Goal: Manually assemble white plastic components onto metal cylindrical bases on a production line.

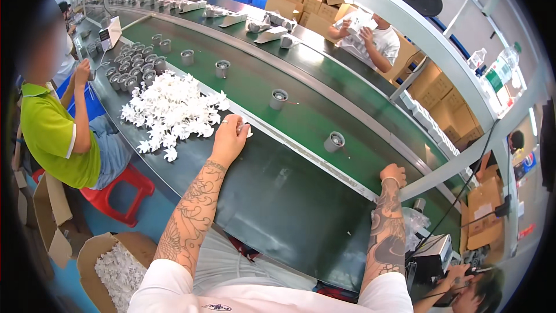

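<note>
My left hand (230,137) is closed beside a heap of small white plastic pieces (174,104), with one white piece (249,131) showing at its fingers. My right hand (394,174) is curled closed over the far side of the bench, near a slanted white post (431,181); anything inside it is hidden. Between and beyond the hands, grey round motor-like housings (333,141) stand apart on the green conveyor belt (313,115). The nearest two have a thin wire sticking out. Several more grey housings (134,65) are clustered behind the heap.
A dark worktable (278,197) lies before me, edged by a metal rail (301,149). At left a person in a green shirt (52,133) sits on a red stool (124,191). A cardboard box (90,266) of white bits stands below. Across the belt someone handles a white box (360,24).
</note>
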`<state>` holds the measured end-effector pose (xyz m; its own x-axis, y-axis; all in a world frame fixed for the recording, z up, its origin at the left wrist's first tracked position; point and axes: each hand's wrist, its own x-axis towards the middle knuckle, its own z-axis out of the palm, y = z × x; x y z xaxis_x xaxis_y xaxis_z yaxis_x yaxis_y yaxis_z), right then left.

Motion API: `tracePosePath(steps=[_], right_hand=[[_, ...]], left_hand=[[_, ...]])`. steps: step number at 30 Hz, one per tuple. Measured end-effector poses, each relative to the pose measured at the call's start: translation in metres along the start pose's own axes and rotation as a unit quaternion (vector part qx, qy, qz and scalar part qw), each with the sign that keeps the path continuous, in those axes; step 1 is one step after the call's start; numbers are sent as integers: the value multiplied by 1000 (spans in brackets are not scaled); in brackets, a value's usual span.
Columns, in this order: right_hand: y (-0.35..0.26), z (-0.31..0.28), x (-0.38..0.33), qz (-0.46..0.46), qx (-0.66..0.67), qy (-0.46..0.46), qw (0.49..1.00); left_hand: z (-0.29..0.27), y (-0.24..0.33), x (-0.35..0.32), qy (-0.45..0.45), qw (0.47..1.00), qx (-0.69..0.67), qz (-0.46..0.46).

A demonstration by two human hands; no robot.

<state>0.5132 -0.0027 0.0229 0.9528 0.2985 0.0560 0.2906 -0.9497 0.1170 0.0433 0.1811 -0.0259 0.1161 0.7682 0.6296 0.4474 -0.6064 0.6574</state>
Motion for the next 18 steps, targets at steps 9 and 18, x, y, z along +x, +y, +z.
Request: tracePosePath(steps=[9,18], right_hand=[[-46,-11,-105,-210,585,-71,780],[-123,11,-244,-130,807,-497,292]], left_hand=[[10,10,5,15,956,-268,-120],[20,68,-29,-265,901,-341,36]])
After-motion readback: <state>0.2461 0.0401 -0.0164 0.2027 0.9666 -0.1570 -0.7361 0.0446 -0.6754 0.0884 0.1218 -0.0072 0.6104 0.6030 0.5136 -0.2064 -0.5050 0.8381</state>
